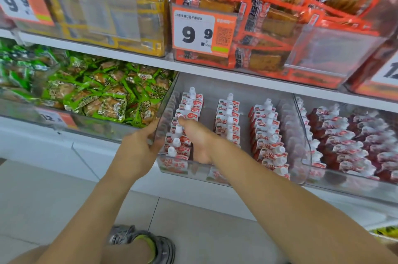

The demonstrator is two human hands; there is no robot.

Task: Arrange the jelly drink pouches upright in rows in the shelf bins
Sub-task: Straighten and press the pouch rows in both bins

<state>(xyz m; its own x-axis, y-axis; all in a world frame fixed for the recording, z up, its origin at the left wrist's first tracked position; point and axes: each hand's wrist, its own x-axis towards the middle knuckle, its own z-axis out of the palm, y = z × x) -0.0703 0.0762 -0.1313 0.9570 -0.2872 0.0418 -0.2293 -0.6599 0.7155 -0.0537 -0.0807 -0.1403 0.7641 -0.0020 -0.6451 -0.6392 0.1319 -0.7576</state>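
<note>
White and red jelly drink pouches with white caps stand upright in three rows inside a clear plastic bin (pixel 234 89): a left row (pixel 185 110), a middle row (pixel 228 112) and a right row (pixel 269 134). My left hand (pixel 137 149) grips the bin's left wall from outside, fingers curled on its edge. My right hand (pixel 198 140) is inside the bin between the left and middle rows, its side against the left row's pouches and thumb up near a cap. Its fingers are hidden behind the pouches.
A second clear bin (pixel 353 179) to the right holds darker red pouches (pixel 344 134) in rows. A bin of green snack packs (pixel 103 95) sits to the left. The upper shelf carries yellow and orange packs with a 9.9 price tag (pixel 200 33). My shoe (pixel 148 244) is on the tiled floor.
</note>
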